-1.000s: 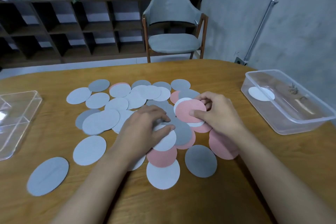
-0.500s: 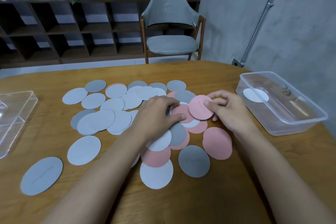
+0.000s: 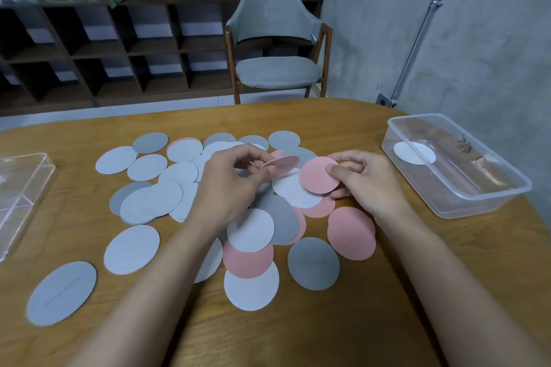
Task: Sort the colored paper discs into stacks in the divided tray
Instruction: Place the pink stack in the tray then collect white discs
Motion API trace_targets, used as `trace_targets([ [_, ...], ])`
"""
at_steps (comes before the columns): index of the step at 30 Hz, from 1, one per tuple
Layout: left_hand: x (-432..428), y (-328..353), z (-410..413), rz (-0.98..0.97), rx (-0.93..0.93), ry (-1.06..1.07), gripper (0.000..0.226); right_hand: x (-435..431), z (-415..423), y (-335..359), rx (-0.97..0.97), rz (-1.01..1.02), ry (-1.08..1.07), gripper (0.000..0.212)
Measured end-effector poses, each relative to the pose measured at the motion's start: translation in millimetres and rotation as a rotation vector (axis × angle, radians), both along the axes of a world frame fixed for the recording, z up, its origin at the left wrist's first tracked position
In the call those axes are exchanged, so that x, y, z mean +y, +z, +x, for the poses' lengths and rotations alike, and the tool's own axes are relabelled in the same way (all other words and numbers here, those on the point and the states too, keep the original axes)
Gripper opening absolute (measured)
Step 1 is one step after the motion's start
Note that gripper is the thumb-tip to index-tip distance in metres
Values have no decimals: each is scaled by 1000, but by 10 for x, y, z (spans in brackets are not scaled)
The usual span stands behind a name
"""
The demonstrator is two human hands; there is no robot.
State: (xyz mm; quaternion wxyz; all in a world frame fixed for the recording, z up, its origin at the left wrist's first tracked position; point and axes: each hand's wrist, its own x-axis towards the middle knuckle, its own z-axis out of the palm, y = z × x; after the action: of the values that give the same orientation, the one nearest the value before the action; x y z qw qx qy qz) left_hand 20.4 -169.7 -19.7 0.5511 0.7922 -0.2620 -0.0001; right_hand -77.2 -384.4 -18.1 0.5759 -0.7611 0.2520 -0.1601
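Near the middle of the frame, the left hand [image 3: 229, 188] pinches a raised pink disc [image 3: 283, 162] between thumb and fingertips, holding it tilted above the pile so that it shows almost edge-on. Just right of it, the right hand [image 3: 366, 182] grips a second pink disc [image 3: 317, 176], thumb pressed on its upper face and fingers curled beneath. These two discs are close together, but I cannot tell whether they touch. Below and around both hands, loose discs [image 3: 155, 202] in white, grey and pink overlap across the wooden table [image 3: 298, 331], spreading from centre toward the left. Overlapped pink discs [image 3: 351, 232] lie right of centre, just beside the right wrist, with a dark grey disc [image 3: 313, 264] next to them toward the bottom. A pale grey disc [image 3: 61, 292] lies apart at lower left. The divided tray [image 3: 18, 205], of clear plastic, stands at the left edge, well apart from the hands. A clear container [image 3: 489, 197] sits at the right edge with one white disc [image 3: 414, 152] on its floor. A grey chair [image 3: 274, 39] stands beyond the table at top centre.
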Motion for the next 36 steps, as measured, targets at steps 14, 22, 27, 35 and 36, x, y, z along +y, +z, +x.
trace_targets([
  [14, 128, -123, -226, 31, -308, -57, 27, 165, 33, -31, -46, 361, 283, 22],
  [22, 342, -42, -315, 130, -304, -118, 26, 295, -40, -46, -87, 261, 304, 28],
  [27, 824, -89, -460, 339, -173, -270, 32, 466, -77, -111, -94, 160, 263, 26],
  [35, 945, -134, -480, 446, -352, -257, 39, 685, -185, -160, -145, 51, 156, 25],
  [36, 948, -125, -489, 438, -396, -259, 30, 692, -192, -169, -139, 26, 142, 25],
])
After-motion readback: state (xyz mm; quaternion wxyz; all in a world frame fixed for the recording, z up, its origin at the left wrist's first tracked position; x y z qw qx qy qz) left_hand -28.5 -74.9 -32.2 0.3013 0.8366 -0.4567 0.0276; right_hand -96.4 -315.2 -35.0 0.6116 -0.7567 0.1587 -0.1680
